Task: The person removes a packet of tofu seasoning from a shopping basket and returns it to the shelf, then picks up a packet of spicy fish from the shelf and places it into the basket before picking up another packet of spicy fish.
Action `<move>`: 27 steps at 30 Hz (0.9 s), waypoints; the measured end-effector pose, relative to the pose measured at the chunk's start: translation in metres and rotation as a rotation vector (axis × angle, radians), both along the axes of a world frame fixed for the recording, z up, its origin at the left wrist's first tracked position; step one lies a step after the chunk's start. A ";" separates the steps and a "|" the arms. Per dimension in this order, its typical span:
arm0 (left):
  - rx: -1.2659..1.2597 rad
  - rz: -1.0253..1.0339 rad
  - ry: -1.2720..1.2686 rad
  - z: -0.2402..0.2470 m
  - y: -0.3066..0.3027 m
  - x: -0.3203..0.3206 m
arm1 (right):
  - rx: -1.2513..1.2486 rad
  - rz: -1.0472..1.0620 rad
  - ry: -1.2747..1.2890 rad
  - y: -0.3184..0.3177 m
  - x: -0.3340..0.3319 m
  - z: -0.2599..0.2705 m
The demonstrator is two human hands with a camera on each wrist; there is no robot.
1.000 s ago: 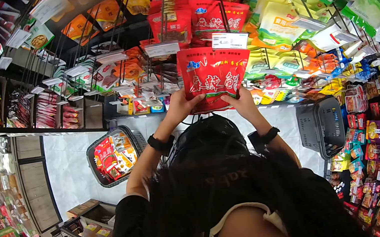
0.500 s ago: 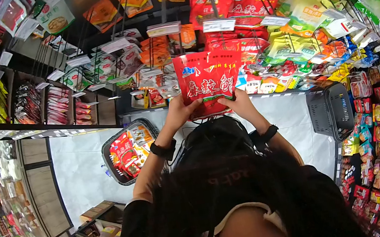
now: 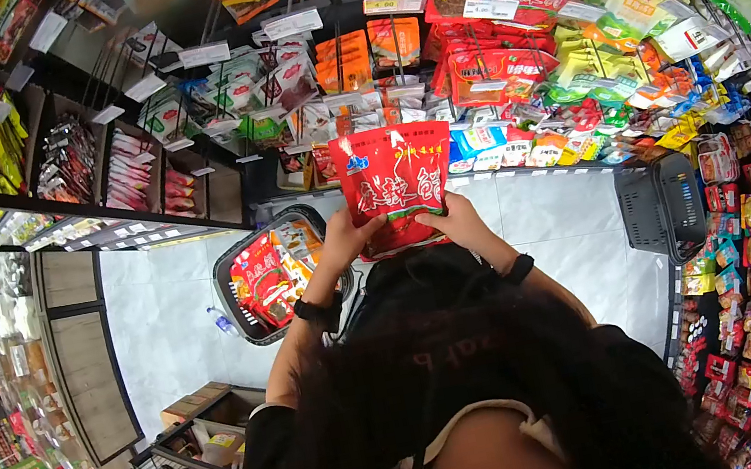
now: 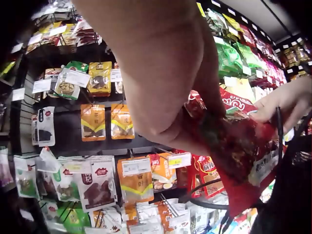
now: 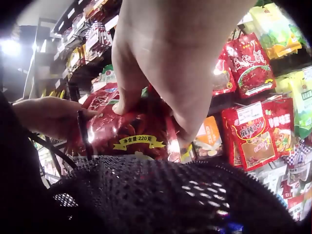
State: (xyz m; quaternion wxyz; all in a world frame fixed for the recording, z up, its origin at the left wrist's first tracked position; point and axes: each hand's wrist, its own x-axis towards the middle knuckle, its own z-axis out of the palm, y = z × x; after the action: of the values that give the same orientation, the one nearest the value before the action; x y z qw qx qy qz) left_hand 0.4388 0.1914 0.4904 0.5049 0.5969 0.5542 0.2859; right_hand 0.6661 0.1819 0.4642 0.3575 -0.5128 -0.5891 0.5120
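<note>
Both hands hold a red seasoning packet point(image 3: 396, 170) upright in front of the chest, its printed face towards the head camera. My left hand point(image 3: 350, 241) grips the lower left edge, thumb across the front. At the lower right edge, my right hand point(image 3: 456, 222) pinches it the same way. In the right wrist view the packet's lower front point(image 5: 139, 139) shows a yellow weight banner, with both thumbs pressed on it. The left wrist view shows the packet's back point(image 4: 243, 151), partly covered by the left hand.
Ahead, shelves carry hanging red packets point(image 3: 491, 63), orange packets point(image 3: 341, 63) and price tags. A dark shopping basket point(image 3: 228, 296) holding several packets stands on the floor at the left. Another grey basket point(image 3: 661, 209) is at the right. A black mesh bag point(image 5: 146, 190) lies against the body.
The head view has turned left, so shelves and baskets shift rightward in it. The packet, held by both hands throughout, has come slightly lower and left in view, away from the hanging red packets.
</note>
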 end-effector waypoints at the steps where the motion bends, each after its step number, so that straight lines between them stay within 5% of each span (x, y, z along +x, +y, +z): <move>1: -0.039 0.012 -0.021 -0.002 -0.006 -0.001 | 0.013 0.008 -0.009 -0.005 -0.001 0.001; 15: 0.118 -0.157 0.234 -0.032 -0.113 0.018 | -0.189 -0.022 0.076 -0.132 0.021 -0.025; 27: -0.054 0.085 -0.051 -0.037 -0.163 -0.031 | -0.123 0.102 -0.129 -0.146 -0.031 -0.016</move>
State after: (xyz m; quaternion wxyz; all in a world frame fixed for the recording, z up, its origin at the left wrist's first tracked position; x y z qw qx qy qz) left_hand 0.4081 0.0289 0.4532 0.5222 0.5514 0.5734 0.3072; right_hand 0.6355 0.0364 0.4477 0.2602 -0.5352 -0.6037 0.5305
